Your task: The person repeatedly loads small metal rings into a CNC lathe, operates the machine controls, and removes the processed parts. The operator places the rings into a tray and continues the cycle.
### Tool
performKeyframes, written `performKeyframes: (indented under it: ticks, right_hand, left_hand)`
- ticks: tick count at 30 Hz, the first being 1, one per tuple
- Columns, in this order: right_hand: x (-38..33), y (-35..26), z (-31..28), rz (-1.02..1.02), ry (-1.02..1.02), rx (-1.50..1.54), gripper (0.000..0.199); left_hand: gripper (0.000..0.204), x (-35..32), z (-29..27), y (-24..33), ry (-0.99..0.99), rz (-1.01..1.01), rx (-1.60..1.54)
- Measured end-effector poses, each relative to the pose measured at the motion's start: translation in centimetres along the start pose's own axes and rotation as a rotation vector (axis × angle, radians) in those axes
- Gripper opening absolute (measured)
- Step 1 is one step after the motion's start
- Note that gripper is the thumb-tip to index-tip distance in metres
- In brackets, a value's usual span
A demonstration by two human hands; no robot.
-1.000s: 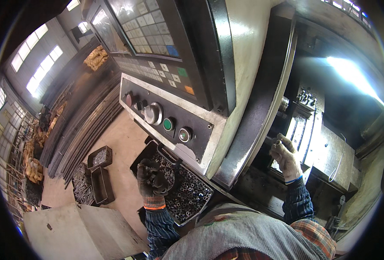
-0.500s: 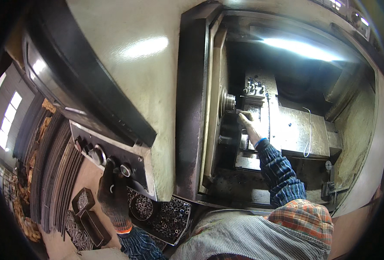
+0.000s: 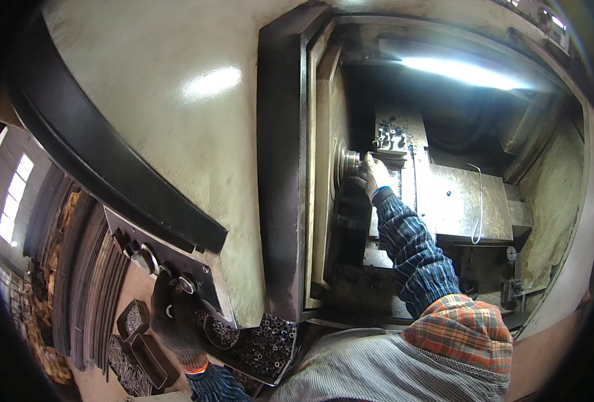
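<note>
Inside the open bay of a lathe, my right hand (image 3: pixel 376 175), in a pale glove, is at the front of the metal spindle chuck (image 3: pixel 346 163). Its fingers are pinched together at the chuck's mouth; whatever they hold is too small and hidden to name. Just beyond this hand sits the tool block (image 3: pixel 392 142) with several bolts. My left hand (image 3: pixel 175 321), in a dark glove, reaches up to the slanted control panel (image 3: pixel 206 281), between a large round knob (image 3: pixel 147 258) and a ringed button (image 3: pixel 188 285). Its fingertips are lost in shadow.
Below the panel, a tray (image 3: pixel 287 358) holds many small metal rings and a round bowl. Dark bins (image 3: pixel 156 362) stand on the floor at lower left, near long stacked bars (image 3: pixel 86 288). A pale hose (image 3: pixel 480 208) loops over the bright slide cover (image 3: pixel 461 201).
My right hand has moved up and slightly left, from just below the chuck to its mouth. My left hand stays at the panel, while the whole view has shifted a little.
</note>
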State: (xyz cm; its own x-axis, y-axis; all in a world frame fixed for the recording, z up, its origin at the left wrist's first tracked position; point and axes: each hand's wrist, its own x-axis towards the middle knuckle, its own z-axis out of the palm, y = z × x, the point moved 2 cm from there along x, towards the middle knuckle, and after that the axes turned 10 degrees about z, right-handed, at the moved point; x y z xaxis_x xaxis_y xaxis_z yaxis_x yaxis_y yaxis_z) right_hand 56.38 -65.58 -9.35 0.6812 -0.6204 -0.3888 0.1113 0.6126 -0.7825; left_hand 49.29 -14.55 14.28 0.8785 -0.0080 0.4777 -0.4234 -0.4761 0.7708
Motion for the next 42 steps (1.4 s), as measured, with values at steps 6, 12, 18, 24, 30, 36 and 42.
performKeyframes:
  ticks: [6, 12, 18, 24, 30, 36, 42]
  right_hand:
    - [1.9, 1.3, -1.1, 0.035, -0.086, 0.198, 0.041]
    - [1.1, 1.3, -0.8, -0.235, 0.134, -0.281, 0.043]
    - [-0.9, -0.1, -0.6, -0.093, -0.032, -0.279, 0.041]
    - [-2.2, 0.4, 0.5, -0.251, 0.139, -0.618, 0.051]
    - [-3.9, -0.1, 1.2, -0.292, 0.051, -0.905, 0.063]
    - [-4.6, -0.4, 2.1, -0.221, 0.043, -0.872, 0.066]
    - [-4.5, -0.9, 1.3, -0.272, -0.047, -0.920, 0.060]
  left_hand:
    - [0.039, 0.3, 1.3, -2.4, 0.128, 0.131, -0.252]
    - [0.040, 0.4, 0.7, -4.4, 0.143, 0.140, -0.291]
    - [0.039, -0.1, -0.1, -3.1, 0.066, -0.008, -0.103]
    - [0.038, 0.1, 0.4, -2.4, 0.079, 0.024, -0.092]
    - [0.038, 0.5, -0.9, -1.0, -0.069, 0.067, 0.083]
    - [0.037, 0.1, -0.6, -2.5, 0.034, 0.172, 0.133]
    - [0.038, -2.1, 0.5, -0.1, 0.027, 0.470, 0.334]
